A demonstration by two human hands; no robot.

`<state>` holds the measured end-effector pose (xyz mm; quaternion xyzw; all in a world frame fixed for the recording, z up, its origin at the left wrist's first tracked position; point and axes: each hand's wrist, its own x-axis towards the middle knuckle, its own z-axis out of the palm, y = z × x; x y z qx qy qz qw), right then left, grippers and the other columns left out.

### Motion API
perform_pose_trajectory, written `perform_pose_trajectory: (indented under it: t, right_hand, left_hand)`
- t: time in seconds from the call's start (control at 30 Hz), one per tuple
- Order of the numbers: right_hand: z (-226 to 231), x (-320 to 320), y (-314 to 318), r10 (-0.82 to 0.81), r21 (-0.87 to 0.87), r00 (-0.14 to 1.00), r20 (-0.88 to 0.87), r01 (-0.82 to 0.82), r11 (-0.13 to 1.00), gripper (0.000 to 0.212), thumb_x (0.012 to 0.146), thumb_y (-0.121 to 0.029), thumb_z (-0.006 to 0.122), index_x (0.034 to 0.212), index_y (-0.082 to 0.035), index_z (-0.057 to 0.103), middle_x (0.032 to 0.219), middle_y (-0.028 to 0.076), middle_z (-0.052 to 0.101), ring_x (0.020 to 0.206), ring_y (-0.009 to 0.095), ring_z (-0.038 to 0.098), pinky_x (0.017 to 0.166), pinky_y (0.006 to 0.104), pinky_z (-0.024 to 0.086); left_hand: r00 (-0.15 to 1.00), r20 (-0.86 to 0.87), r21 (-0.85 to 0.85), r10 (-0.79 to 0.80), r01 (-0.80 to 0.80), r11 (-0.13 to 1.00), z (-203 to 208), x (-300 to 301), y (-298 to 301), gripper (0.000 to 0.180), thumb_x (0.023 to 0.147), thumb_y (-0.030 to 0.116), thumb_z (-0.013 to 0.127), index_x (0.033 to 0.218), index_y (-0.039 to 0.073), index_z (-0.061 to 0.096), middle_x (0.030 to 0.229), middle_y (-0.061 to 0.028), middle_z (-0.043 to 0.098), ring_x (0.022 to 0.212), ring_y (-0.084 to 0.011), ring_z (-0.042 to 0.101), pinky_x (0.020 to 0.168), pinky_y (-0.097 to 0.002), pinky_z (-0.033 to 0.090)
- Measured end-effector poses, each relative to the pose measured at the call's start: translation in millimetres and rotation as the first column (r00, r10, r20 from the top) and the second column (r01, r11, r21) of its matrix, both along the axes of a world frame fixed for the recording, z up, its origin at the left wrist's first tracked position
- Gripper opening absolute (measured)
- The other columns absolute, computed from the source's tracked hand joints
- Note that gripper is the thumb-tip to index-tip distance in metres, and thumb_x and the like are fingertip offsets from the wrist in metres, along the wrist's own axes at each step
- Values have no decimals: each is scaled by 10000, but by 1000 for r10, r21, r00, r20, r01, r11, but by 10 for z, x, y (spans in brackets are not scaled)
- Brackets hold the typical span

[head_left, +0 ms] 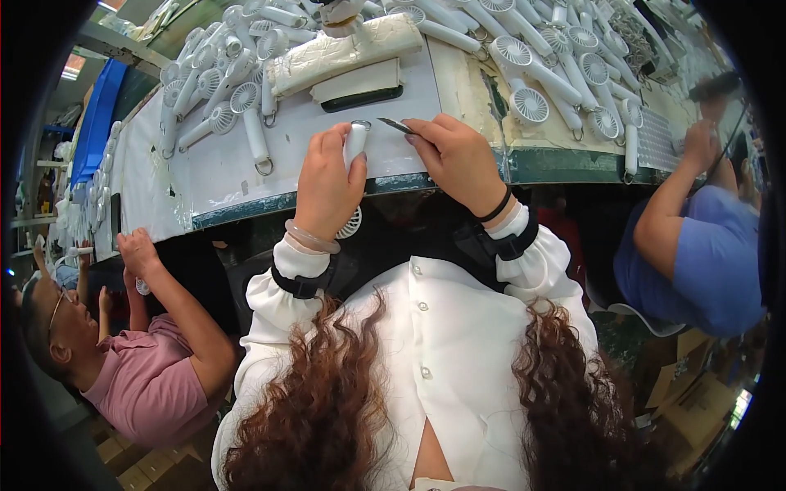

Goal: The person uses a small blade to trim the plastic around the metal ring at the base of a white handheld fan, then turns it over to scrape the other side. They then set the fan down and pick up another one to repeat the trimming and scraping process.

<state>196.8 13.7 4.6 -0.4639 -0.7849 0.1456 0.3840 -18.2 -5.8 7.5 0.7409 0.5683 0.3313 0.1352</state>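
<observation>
A white handheld fan [355, 142] is gripped in my left hand [326, 184], its handle end upward at the table's front edge. A metal ring shows at that end, and the round grille pokes out below my wrist. My right hand [463, 168] pinches a thin, dark, pointed blade [396, 125] between thumb and fingers. Its tip points left toward the fan's handle end, with a small gap between them.
Heaps of white handheld fans [528, 105] cover the table [213, 184] on both sides. Straight ahead lies a worn, cream-wrapped block [344, 61] above a dark slot [362, 98]. Co-workers sit close by, one in pink [155, 376] at left, one in blue [696, 254] at right.
</observation>
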Motion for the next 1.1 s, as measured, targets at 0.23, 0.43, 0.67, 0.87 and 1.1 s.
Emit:
perform_pose_trajectory:
  t: [0.23,0.43,0.67,0.87,1.1]
  right_hand:
    - [42,-119,-103,-93,85,966,241,74,994,291,893,-104,638,1182,-124,673,755,76,588,686,261,625,600,371,505]
    - [-34,-221,-148,-73,93,967,243,51,994,443,870,-59,619,1299,-169,612,763,52,571,689,248,607,591,359,501]
    - [-36,-258,-200,-48,76,947,318,25,997,554,834,-41,618,1364,-197,585,781,38,548,697,229,593,606,345,508]
    - [-77,-263,-176,-32,108,950,311,-2,994,555,829,-53,627,1359,-213,596,791,30,558,709,219,599,604,342,509]
    - [-91,-258,-167,-10,90,953,301,-19,996,546,842,-62,627,1361,-229,599,803,25,566,713,218,603,605,343,509]
  left_hand:
    - [990,-140,-28,25,-29,999,33,-48,-27,368,884,131,649,1219,1,570,1073,-195,608,969,-394,613,831,-441,510]
    - [979,-185,-94,88,-107,990,111,-45,-79,344,902,184,644,1208,39,583,1040,-155,618,877,-368,640,745,-438,530]
    - [975,-185,-97,120,-140,985,93,-35,-90,333,909,206,642,1200,54,586,1024,-138,620,841,-359,652,705,-432,538]
    - [976,-182,-51,118,-129,990,60,-33,-96,337,904,205,649,1200,55,585,1018,-139,618,838,-362,652,699,-430,541]
    - [979,-172,-42,110,-119,992,56,-31,-92,339,896,199,654,1199,64,588,1009,-136,614,827,-362,651,691,-431,541]
